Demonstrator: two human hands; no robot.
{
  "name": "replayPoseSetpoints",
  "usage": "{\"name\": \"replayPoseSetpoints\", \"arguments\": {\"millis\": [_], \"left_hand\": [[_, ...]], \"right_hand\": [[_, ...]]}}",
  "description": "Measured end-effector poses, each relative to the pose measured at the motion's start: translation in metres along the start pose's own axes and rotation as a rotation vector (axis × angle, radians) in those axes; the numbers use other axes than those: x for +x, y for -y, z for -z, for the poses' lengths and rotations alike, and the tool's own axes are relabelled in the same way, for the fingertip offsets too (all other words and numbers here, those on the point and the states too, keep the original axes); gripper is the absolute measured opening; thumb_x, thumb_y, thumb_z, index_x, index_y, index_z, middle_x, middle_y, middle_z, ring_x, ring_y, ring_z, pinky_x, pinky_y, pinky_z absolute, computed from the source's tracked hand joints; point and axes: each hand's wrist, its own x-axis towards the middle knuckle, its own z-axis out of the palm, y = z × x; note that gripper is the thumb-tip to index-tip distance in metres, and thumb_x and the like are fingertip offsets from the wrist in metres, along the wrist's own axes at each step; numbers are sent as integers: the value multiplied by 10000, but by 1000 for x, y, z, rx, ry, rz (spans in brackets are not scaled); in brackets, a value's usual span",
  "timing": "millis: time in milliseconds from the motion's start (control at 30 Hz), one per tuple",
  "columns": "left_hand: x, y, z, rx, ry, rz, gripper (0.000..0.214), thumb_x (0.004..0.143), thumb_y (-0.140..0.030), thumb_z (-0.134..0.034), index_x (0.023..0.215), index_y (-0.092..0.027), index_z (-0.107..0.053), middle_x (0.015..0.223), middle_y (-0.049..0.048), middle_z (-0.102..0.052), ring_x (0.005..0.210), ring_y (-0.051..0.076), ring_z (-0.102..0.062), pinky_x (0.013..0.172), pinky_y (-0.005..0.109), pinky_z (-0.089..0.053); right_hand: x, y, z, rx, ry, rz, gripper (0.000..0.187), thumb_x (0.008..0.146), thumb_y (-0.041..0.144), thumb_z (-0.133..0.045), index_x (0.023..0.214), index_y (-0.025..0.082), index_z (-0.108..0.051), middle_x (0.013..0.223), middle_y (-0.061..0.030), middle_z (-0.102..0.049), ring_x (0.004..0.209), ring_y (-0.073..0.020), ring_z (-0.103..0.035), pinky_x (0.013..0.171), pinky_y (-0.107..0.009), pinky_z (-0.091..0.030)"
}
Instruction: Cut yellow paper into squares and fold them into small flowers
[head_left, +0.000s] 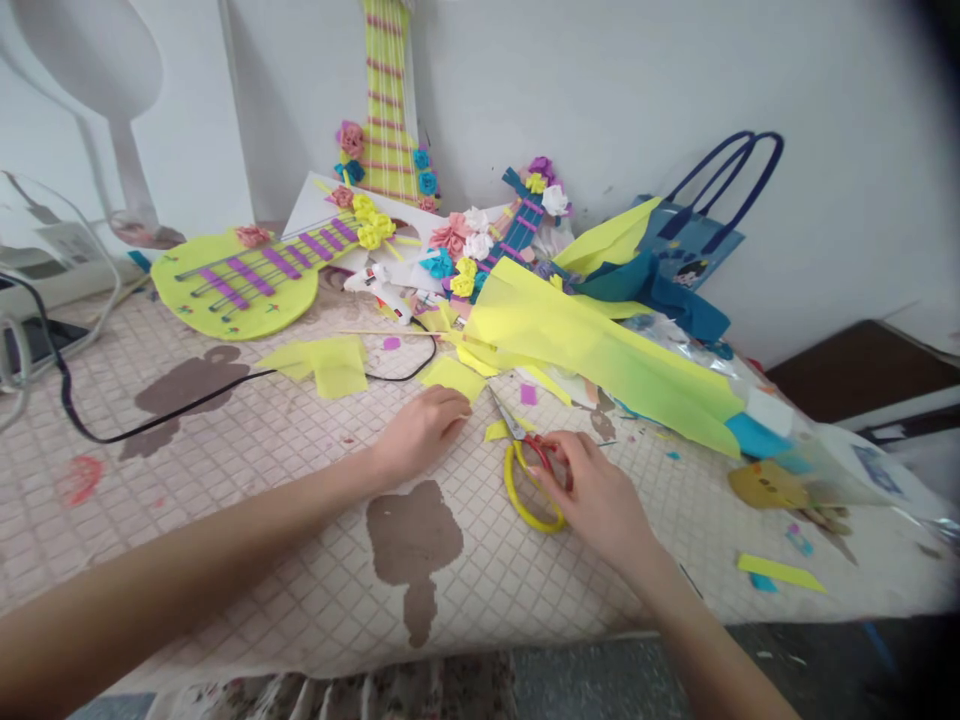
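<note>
My right hand (592,490) is closed on the red handle loop of a pair of scissors (534,515). The yellow loop hangs free of my fingers, low over the tablecloth. The blades point away from me, slightly parted, toward a square of yellow crepe paper (454,376). At the near edge of that square, my left hand (420,432) has its fingers curled in; their tips and the thumb are mostly hidden. A yellow paper strip (496,431) lies beside the blades. Another folded yellow paper piece (330,366) rests farther left.
Behind lie a yellow paper guitar (240,285), a white glue gun (381,289) with a black cord, paper flowers (450,237) and a large yellow crepe sheet (600,350). A blue bag (694,245) leans by the wall. A tape roll (765,485) sits at right.
</note>
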Motion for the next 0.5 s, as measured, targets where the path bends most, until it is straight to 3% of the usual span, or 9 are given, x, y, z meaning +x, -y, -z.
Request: {"name": "replayPoseSetpoints", "arguments": {"millis": [200, 333, 500], "left_hand": [[6, 33, 41, 100, -72, 197, 181, 829, -175, -476, 865, -149, -651, 900, 73, -680, 835, 184, -617, 762, 307, -483], [-3, 50, 68, 128, -118, 300, 190, 821, -251, -489, 839, -163, -656, 864, 55, -693, 784, 170, -625, 725, 283, -478], [-20, 67, 96, 146, -186, 364, 193, 805, -304, -507, 815, -184, -658, 844, 44, -705, 744, 166, -631, 713, 279, -478]], "right_hand": [[32, 20, 9, 35, -90, 100, 149, 864, 308, -497, 984, 221, -511, 871, -25, -616, 696, -173, -604, 612, -296, -436], [64, 44, -2, -11, -26, 239, 113, 854, 209, -484, 962, 213, -519, 903, -44, -622, 788, -191, -595, 650, -303, -429], [95, 59, -21, -275, 44, 424, 237, 765, 19, -469, 930, 174, -541, 1020, -118, -592, 976, -263, -503, 725, -355, -397]]}}
